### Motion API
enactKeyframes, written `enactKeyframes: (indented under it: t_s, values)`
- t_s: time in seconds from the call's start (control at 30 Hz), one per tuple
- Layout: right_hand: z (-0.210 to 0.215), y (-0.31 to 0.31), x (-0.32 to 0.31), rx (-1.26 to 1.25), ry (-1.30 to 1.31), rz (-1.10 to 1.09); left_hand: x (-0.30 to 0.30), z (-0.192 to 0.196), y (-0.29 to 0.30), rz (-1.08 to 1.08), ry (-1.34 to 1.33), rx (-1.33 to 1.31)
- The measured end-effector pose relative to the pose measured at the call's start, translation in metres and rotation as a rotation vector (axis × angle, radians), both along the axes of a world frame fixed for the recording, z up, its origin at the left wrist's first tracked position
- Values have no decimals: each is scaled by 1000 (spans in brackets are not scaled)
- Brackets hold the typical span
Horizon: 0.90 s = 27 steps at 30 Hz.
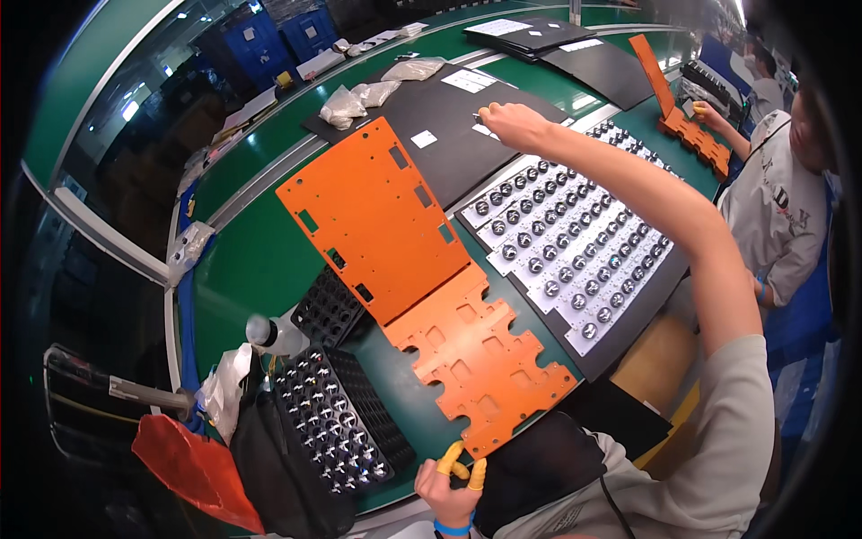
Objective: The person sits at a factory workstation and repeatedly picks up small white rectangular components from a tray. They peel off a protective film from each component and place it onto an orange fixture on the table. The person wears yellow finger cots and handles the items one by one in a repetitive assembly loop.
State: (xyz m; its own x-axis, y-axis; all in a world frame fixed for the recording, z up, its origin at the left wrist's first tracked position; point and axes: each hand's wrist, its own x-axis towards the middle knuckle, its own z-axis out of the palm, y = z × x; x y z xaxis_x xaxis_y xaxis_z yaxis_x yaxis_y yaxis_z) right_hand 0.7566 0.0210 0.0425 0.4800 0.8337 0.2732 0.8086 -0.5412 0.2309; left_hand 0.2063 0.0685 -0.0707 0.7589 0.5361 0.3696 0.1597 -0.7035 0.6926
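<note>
My left hand [446,490], with yellow finger covers and a blue wristband, is at the table's near edge. Its fingertips are apart, close to the near corner of an orange fixture's notched lower panel [485,368]; whether they touch it I cannot tell. The fixture's flat upper panel [373,220] is hinged open, tilted up behind. Stretched far forward, my right hand [514,126] is closed in a pinch above a black sheet [449,166]. A tiny dark bit shows at its fingertips, too small to name.
Rows of white strips with round black lenses [566,238] lie on a board at right. Black trays of small parts [332,422] and a clear bottle [274,334] stand left. Plastic bags [346,106] lie at the back. A co-worker [777,198] handles another orange fixture [691,135].
</note>
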Motion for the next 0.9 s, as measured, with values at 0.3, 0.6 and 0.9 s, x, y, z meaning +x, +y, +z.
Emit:
enactKeyframes:
  t_s: [0.3,0.6,0.9]
  values:
    - [83,-58,-187,6,390,272,-19,12,-30,199,-375,-359]
    - [59,-130,-376,-3,52,822,46,95,-85,-307,-641,-873]
    - [52,-146,-412,-7,-7,571,71,89,-100,-426,-679,-1825]
